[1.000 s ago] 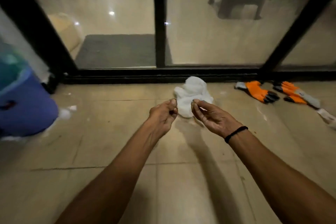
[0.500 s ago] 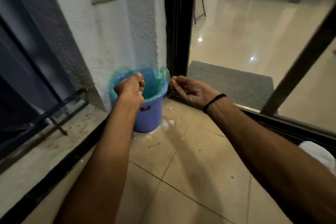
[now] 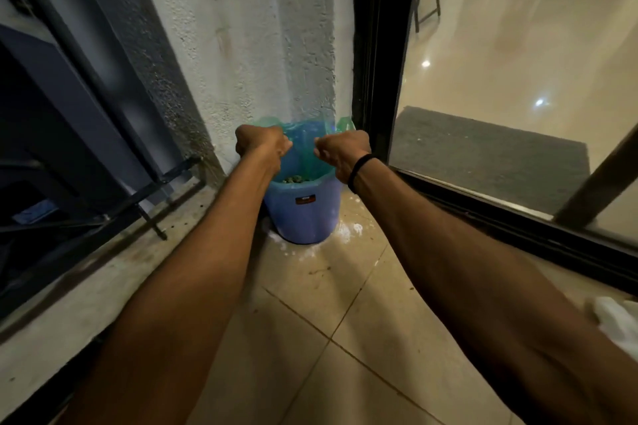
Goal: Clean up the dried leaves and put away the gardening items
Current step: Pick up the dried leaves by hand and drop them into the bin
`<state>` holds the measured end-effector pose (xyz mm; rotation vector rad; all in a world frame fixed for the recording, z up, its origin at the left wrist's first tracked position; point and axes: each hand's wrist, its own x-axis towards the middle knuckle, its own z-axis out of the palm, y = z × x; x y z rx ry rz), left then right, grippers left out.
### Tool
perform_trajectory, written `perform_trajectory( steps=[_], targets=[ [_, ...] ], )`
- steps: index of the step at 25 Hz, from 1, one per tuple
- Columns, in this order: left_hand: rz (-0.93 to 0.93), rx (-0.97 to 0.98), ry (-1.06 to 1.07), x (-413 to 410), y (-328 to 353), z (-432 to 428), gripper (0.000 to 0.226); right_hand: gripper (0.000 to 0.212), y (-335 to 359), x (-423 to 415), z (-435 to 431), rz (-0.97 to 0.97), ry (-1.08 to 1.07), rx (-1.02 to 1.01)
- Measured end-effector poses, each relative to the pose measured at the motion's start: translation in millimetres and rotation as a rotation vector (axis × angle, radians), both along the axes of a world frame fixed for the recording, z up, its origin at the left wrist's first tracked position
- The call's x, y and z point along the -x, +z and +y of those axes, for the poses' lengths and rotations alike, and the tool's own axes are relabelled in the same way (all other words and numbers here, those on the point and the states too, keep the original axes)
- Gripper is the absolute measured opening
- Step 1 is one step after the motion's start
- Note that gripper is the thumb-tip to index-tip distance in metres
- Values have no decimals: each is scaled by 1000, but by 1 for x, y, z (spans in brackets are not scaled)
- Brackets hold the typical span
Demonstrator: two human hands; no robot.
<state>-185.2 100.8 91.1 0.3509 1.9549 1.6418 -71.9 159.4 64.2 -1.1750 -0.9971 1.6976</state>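
A blue bucket (image 3: pixel 303 214) lined with a green plastic bag (image 3: pixel 307 134) stands in the corner between the white wall and the glass door. Some greenish-brown plant scraps (image 3: pixel 293 179) lie inside it. My left hand (image 3: pixel 262 145) is a closed fist over the bucket's left rim. My right hand (image 3: pixel 340 152), with a black band on the wrist, is closed over the right rim, beside the raised edge of the bag. I cannot see what, if anything, is inside either fist.
A black door frame (image 3: pixel 373 45) and glass panel run along the right, with a grey doormat (image 3: pixel 483 155) behind the glass. A dark metal grille (image 3: pixel 103 203) borders the ledge at left. A white cloth (image 3: pixel 618 321) lies at the right edge. White powder marks surround the bucket's base.
My view swung left from the white cloth and orange gloves to the bucket. Both hands travelled to it with fingers pinched and now sit as fists over its opening.
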Motion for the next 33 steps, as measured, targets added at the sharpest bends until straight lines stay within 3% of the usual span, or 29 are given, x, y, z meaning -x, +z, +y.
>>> perform_trajectory(
  steps=[2,5,9,13,17,24,29,33],
  targets=[
    [138,39,120,-7,-2,-3,29,33,5,-11,-6,48,122,-1],
    [245,34,94,-25,-8,0,38,46,14,-30,-12,100,304,98],
    [381,-6,46,-84,-6,-10,34,13,16,-83,-7,205,156,158],
    [382,-77,-52,-153,-23,0,22,5,7,-172,-13,185,-18,209],
    [257,-159,-305,-265,-42,21,17,5,0,-288,-39,82,-223,211],
    [255,-176,-948,-506,-35,-17,7,10,10,-532,-139,-187,-732,140],
    [392,-242,-1313,-643,-29,-90,16,8,25,-667,-269,-379,-998,215],
    [499,-306,-1533,-710,-47,-139,11,23,-3,-734,-346,-455,-1138,260]
  ],
)
